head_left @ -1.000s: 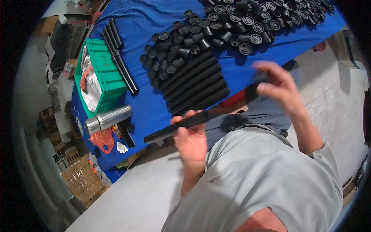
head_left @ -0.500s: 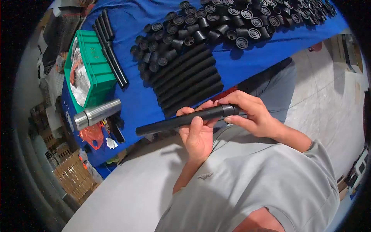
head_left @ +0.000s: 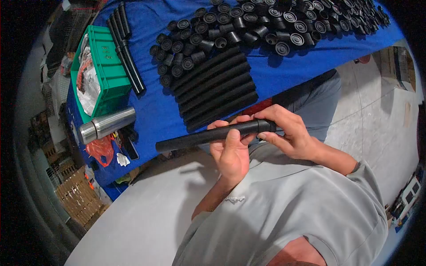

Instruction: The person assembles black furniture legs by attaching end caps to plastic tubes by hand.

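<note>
A long black tube [head_left: 191, 141] lies across both hands in front of my grey shirt, tilted slightly up to the right. My left hand [head_left: 231, 153] is wrapped round it from below, thumb on top. A black cap [head_left: 266, 126] is on the tube's right end, and my right hand [head_left: 290, 135] pinches it between the thumb and fingers. How far the tube reaches inside the cap is hidden. Just beyond the hands, several black ribbed-looking tubes [head_left: 217, 88] lie side by side on the blue cloth [head_left: 155, 111].
Many loose black caps [head_left: 282, 48] cover the back of the table. To the left are a green crate [head_left: 108, 66] with plastic bags inside, glossy black tubes [head_left: 128, 66], a steel flask [head_left: 108, 124], a red bag [head_left: 101, 153], a phone [head_left: 130, 150] and crumpled white tissue [head_left: 123, 159].
My left hand has slid a little to the right along the tube, closer to the cap. My right hand keeps its pinch on the cap. The view has shifted slightly.
</note>
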`<state>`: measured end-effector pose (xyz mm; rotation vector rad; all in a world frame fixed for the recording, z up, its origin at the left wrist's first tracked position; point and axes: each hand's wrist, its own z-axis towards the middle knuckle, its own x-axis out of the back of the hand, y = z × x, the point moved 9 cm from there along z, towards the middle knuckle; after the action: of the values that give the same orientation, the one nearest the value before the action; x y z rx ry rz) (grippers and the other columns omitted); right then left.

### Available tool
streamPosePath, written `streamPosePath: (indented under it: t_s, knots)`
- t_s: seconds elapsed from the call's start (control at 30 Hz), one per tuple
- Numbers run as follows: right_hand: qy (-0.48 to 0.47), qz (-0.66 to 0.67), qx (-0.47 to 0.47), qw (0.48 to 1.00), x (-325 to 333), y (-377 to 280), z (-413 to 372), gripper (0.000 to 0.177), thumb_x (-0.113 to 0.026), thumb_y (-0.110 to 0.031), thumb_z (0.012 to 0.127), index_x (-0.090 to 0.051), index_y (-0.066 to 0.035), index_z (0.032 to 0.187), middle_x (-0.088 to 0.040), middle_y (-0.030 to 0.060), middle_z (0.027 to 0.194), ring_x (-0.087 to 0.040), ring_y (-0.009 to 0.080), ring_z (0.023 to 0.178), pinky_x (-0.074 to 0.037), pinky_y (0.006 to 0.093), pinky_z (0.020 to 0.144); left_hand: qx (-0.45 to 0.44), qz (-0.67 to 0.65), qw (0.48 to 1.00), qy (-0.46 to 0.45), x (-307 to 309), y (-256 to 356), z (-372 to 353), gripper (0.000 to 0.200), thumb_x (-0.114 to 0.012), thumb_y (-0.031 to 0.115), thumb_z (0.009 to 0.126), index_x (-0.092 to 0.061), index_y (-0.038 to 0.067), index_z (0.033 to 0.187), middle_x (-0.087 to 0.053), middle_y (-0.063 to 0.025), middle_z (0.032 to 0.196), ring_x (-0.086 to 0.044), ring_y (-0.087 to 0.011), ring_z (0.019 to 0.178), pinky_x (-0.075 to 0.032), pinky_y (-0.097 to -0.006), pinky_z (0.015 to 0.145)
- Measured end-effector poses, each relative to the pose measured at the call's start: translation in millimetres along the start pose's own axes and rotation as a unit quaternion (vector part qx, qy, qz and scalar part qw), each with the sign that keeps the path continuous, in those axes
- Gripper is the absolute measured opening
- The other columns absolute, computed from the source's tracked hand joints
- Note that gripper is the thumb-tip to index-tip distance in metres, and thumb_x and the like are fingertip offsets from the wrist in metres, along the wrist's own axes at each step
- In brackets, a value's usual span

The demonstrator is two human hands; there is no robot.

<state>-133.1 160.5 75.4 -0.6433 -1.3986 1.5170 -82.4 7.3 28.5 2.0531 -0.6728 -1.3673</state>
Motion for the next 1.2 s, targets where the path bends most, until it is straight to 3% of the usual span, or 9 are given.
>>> streamPosePath:
  t_s: [0.4, 0.5, 0.63, 0.67, 0.73, 0.87, 0.97, 1.07, 1.2]
  knots:
    - [-0.040, -0.025, -0.034, 0.998, -2, 6, -2, 0.044, -0.075, -0.010, 0.088, -0.060, 0.002, 0.127, -0.064, 0.0189, 0.108, -0.065, 0.0371, 0.098, -0.054, 0.0416, 0.083, 0.065, -0.066, 0.996, 0.006, 5, -11, 0, 0.028, -0.054, 0.003, 0.103, -0.050, 0.013, 0.130, -0.062, -0.0226, 0.129, -0.065, -0.0312, 0.118, -0.062, -0.0462, 0.094]
    - [-0.018, -0.005, -0.029, 0.999, 1, 12, 2, 0.042, -0.077, -0.013, 0.089, -0.062, 0.002, 0.124, -0.067, 0.0149, 0.110, -0.066, 0.0263, 0.098, -0.052, 0.0370, 0.082, 0.063, -0.062, 0.996, -0.002, 5, -11, 4, 0.029, -0.057, 0.004, 0.102, -0.051, 0.013, 0.129, -0.061, -0.0220, 0.132, -0.063, -0.0309, 0.121, -0.060, -0.0464, 0.098]
    - [-0.031, 0.174, -0.178, 0.968, -4, 32, -3, 0.041, -0.081, -0.017, 0.088, -0.062, 0.001, 0.119, -0.068, 0.0090, 0.105, -0.066, 0.0185, 0.097, -0.053, 0.0335, 0.083, 0.020, 0.048, 0.997, -0.064, -6, -7, 7, 0.033, -0.068, 0.015, 0.099, -0.055, 0.014, 0.129, -0.057, -0.0223, 0.141, -0.060, -0.0356, 0.127, -0.059, -0.0474, 0.097]
    - [-0.051, 0.189, -0.211, 0.958, -7, 38, -6, 0.041, -0.082, -0.018, 0.087, -0.062, 0.000, 0.118, -0.069, 0.0077, 0.104, -0.066, 0.0174, 0.097, -0.053, 0.0329, 0.082, 0.035, 0.051, 0.994, -0.091, -7, -7, 6, 0.039, -0.071, 0.015, 0.096, -0.053, 0.012, 0.130, -0.052, -0.0220, 0.148, -0.052, -0.0385, 0.137, -0.055, -0.0539, 0.104]
    - [-0.066, 0.233, -0.266, 0.933, -10, 37, -8, 0.037, -0.082, -0.016, 0.087, -0.064, 0.001, 0.114, -0.071, 0.0082, 0.099, -0.068, 0.0170, 0.091, -0.054, 0.0334, 0.077, 0.049, 0.004, 0.996, -0.078, -14, 8, 9, 0.039, -0.070, 0.014, 0.097, -0.052, 0.012, 0.131, -0.053, -0.0223, 0.146, -0.051, -0.0394, 0.138, -0.054, -0.0580, 0.105]
    - [-0.006, 0.094, -0.090, 0.991, 0, 18, 4, 0.041, -0.083, -0.017, 0.086, -0.062, 0.002, 0.114, -0.068, 0.0089, 0.091, -0.067, 0.0108, 0.082, -0.053, 0.0287, 0.070, 0.042, -0.040, 0.995, -0.079, 6, 20, 7, 0.036, -0.065, 0.009, 0.099, -0.049, 0.010, 0.133, -0.059, -0.0239, 0.138, -0.054, -0.0418, 0.135, -0.054, -0.0640, 0.103]
    - [-0.104, 0.102, -0.219, 0.965, -3, 27, 2, 0.040, -0.082, -0.014, 0.088, -0.060, 0.001, 0.118, -0.069, 0.0054, 0.097, -0.067, 0.0109, 0.086, -0.053, 0.0271, 0.074, 0.021, -0.032, 0.997, -0.066, 8, 25, 5, 0.032, -0.063, 0.010, 0.101, -0.050, 0.010, 0.130, -0.062, -0.0236, 0.134, -0.056, -0.0420, 0.132, -0.055, -0.0634, 0.103]
    - [-0.060, 0.272, -0.264, 0.923, -15, 37, -5, 0.038, -0.078, -0.011, 0.091, -0.059, 0.002, 0.121, -0.070, 0.0072, 0.097, -0.067, 0.0108, 0.086, -0.054, 0.0265, 0.076, 0.018, -0.050, 0.996, -0.070, 7, 23, 5, 0.029, -0.062, 0.010, 0.101, -0.052, 0.011, 0.128, -0.063, -0.0223, 0.132, -0.057, -0.0419, 0.132, -0.056, -0.0623, 0.101]
    - [-0.045, 0.293, -0.210, 0.932, -15, 32, -2, 0.033, -0.076, -0.011, 0.094, -0.060, 0.001, 0.120, -0.069, 0.0040, 0.094, -0.068, 0.0090, 0.083, -0.056, 0.0256, 0.072, 0.029, -0.098, 0.993, -0.059, 6, 16, 5, 0.027, -0.062, 0.009, 0.101, -0.053, 0.012, 0.127, -0.064, -0.0206, 0.130, -0.058, -0.0419, 0.130, -0.058, -0.0606, 0.100]
